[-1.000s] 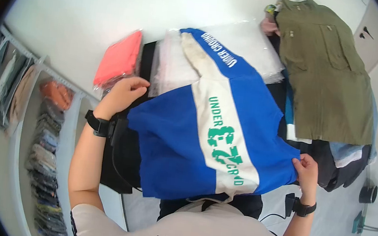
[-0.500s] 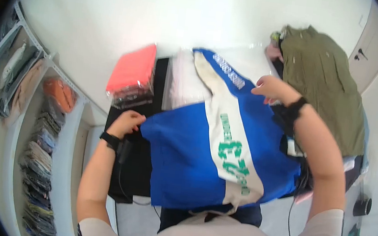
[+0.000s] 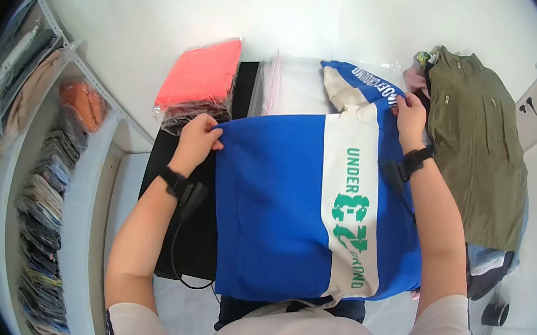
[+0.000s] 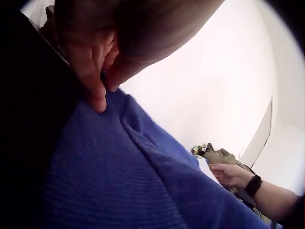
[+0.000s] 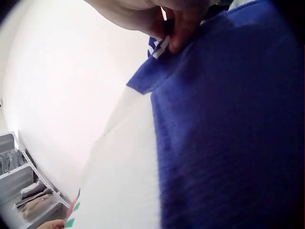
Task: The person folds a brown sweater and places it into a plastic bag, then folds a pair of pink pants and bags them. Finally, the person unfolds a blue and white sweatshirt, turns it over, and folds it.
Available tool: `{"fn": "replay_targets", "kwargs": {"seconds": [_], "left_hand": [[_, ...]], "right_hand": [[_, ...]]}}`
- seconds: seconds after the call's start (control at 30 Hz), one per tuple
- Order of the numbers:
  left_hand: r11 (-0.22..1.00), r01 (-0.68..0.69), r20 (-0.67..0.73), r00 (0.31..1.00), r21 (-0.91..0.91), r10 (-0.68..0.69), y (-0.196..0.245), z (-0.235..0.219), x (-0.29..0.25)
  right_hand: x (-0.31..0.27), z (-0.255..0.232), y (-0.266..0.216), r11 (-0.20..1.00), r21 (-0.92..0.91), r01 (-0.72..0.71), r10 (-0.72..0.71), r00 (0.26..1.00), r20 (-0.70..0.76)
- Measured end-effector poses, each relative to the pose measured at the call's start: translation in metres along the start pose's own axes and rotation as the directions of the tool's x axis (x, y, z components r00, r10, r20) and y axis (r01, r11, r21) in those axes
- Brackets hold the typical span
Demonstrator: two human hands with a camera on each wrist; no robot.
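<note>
A blue sweatshirt [image 3: 271, 201] with a white band and green lettering lies spread across the black table [image 3: 196, 252]. One sleeve [image 3: 357, 85], lettered in white, points toward the wall. With thumb and fingers my left hand [image 3: 200, 143] pinches the garment's far left corner; the left wrist view shows the blue cloth [image 4: 114, 157] pulled into folds below the fingertips. My right hand [image 3: 411, 121] pinches the blue fabric near the base of the sleeve. In the right wrist view, the cloth [image 5: 219, 119] hangs from those fingers, white lettering beside them.
Behind the sweatshirt lie clear plastic bags [image 3: 297, 91]. A stack of bagged coral garments [image 3: 200, 74] sits at the back left. An olive jacket [image 3: 475, 158] covers other clothes at the right. Shelves of bagged clothes [image 3: 43, 228] line the left side.
My right hand has gone from the lower right edge up to the sleeve base and gripped it. My left hand has taken the far left corner. The sweatshirt's upper edge is now pulled straighter.
</note>
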State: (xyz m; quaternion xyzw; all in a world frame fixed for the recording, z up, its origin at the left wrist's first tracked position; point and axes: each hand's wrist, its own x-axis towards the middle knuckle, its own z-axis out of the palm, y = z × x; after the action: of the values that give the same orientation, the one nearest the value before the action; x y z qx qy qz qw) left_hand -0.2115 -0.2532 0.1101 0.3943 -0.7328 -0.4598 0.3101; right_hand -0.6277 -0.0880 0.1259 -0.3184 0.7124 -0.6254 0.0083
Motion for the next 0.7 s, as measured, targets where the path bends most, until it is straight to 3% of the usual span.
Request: {"fn": "replay_targets", "kwargs": {"seconds": [0.1,0.13,0.17,0.2,0.23,0.3,0.37,0.43,0.53,0.57,0.63,0.7], "left_hand": [[0.996,-0.041,-0.021,0.999,0.082,0.043,-0.023,0.017,0.007],[0.991,-0.068,-0.043,0.996,0.115,0.073,-0.021,0.022,0.003],[0.986,-0.076,-0.051,0.995,0.152,0.084,-0.019,0.017,0.0],[0.977,-0.071,-0.08,0.993,0.202,0.088,0.006,0.013,-0.014],[0.963,-0.12,-0.02,0.991,0.241,0.129,0.013,0.001,-0.024],[0.98,-0.169,0.065,0.985,0.107,0.163,0.044,-0.017,-0.067],[0.98,-0.141,0.106,0.986,0.138,0.127,0.057,-0.031,-0.119],[0.982,-0.096,0.119,0.99,0.163,0.077,0.058,-0.038,-0.174],[0.987,0.076,0.099,0.991,0.14,-0.09,0.03,-0.034,-0.245],[0.977,0.151,0.107,0.98,0.147,-0.167,0.019,-0.033,-0.264],[0.961,0.277,0.103,0.956,-0.019,-0.274,-0.005,-0.023,-0.292],[0.957,0.285,0.061,0.958,-0.056,-0.281,-0.001,-0.003,-0.305]], "right_hand": [[0.006,-0.011,0.043,0.992,-0.095,-0.086,0.098,0.987,0.13],[0.001,-0.015,0.029,0.955,-0.27,-0.119,0.166,0.974,0.157],[-0.003,-0.032,0.014,0.937,-0.321,-0.137,0.234,0.929,0.287],[-0.015,-0.051,-0.015,0.958,-0.265,-0.106,0.213,0.885,0.413],[-0.025,-0.069,-0.04,0.975,-0.202,-0.087,0.184,0.827,0.532],[-0.06,-0.109,-0.087,0.954,-0.221,0.203,-0.008,0.754,0.657],[-0.104,-0.152,-0.11,0.958,-0.235,0.164,0.036,0.745,0.666],[-0.15,-0.195,-0.117,0.947,-0.293,0.13,0.088,0.775,0.626],[-0.211,-0.248,-0.092,0.924,-0.376,-0.062,0.26,0.824,0.503],[-0.229,-0.262,-0.073,0.908,-0.398,-0.131,0.313,0.842,0.439],[-0.263,-0.286,-0.027,0.876,-0.362,-0.319,0.425,0.864,0.268],[-0.293,-0.28,-0.007,0.804,-0.49,-0.336,0.413,0.909,0.055]]}}
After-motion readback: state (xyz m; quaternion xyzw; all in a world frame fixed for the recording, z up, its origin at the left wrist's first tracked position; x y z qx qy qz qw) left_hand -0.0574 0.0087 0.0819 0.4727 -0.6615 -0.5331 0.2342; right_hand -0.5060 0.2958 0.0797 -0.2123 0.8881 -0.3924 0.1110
